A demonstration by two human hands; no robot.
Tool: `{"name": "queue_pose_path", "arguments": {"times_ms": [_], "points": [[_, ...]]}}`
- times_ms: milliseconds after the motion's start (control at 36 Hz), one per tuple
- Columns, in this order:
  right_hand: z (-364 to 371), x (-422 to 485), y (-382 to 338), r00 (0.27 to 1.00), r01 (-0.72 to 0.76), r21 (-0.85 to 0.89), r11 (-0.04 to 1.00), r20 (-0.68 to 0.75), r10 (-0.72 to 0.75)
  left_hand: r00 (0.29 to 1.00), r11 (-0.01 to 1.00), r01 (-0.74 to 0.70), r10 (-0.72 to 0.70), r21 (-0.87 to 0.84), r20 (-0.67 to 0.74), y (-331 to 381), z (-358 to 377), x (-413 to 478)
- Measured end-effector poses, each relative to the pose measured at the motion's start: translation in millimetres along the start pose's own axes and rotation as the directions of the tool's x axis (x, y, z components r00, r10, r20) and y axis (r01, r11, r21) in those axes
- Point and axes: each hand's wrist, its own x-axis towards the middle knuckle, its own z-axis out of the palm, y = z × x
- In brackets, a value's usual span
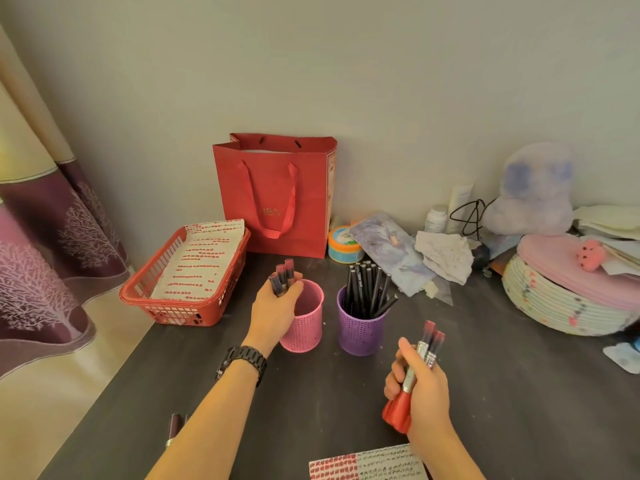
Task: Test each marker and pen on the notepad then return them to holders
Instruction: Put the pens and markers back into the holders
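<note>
**Fig. Return step, head view.** L = left hand (277,303), centre-left of frame. R = right hand (420,382), lower right.

**Key relation.** L's fingers are curled tight round a marker bundle (282,277). The bundle sits at the upper-left rim of the pink holder (304,327), w/ L's knuckles against or just beside the rim. Its long axes run near upright, tips leaning slightly toward the top of frame, dark red-tinted caps up. The holder mouth lies just below and right of the bundle, so the drop looks short and mostly downward. L is far nearer this holder than R. The holder's inside is partly hidden by L, so contents can't be told.

**R.** Also closed round a load: a second bundle (431,344), w/ silvery barrels, red caps toward the top of frame and red flared ends below the fist. It is held off the table (485,393), apart from both holders and nearer the purple holder (362,327).

**Other task items.** The purple holder stands just right of the pink one, packed w/ black pens (367,285) that lean right. The notepad (367,464) lies at bottom centre, its page covered in red and dark test marks. A stray marker (175,424) lies on the table at lower left.

**Stage (est.).** Testing looks largely done; returns are under way.
</note>
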Motion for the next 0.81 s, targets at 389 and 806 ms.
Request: {"name": "queue_pose_path", "arguments": {"times_ms": [389,806], "points": [[137,4,-77,0.919,0.367,0.069,0.928,0.129,-0.373,0.999,0.999,-0.002,0.004,-0.038,0.033,-10,3,13],[184,60,-17,0.892,0.450,-0.255,0.856,0.184,-0.414,0.999,0.998,-0.040,0.040,-0.038,-0.009,-9,4,2]]}}
